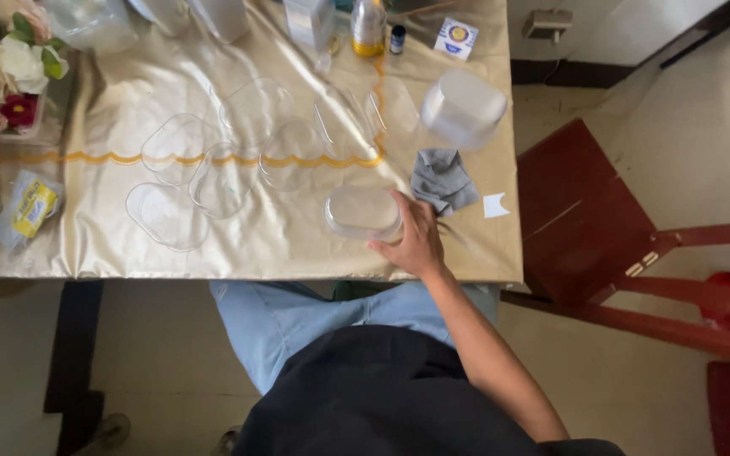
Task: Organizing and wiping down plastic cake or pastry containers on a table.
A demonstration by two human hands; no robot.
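Clear tub [363, 211] sits at bench [297, 245] front edge w/ right hand [416, 241] cupped on its side, fingers part-curled; left hand out of view; prob. mid-grasp, firmer grip needed to lift.

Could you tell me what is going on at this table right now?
A seated person's right hand rests against a clear plastic container near the front edge of a table covered in a gold cloth. Several clear lids lie spread across it, with a grey cloth and an upturned clear tub beside. The left hand is out of view.
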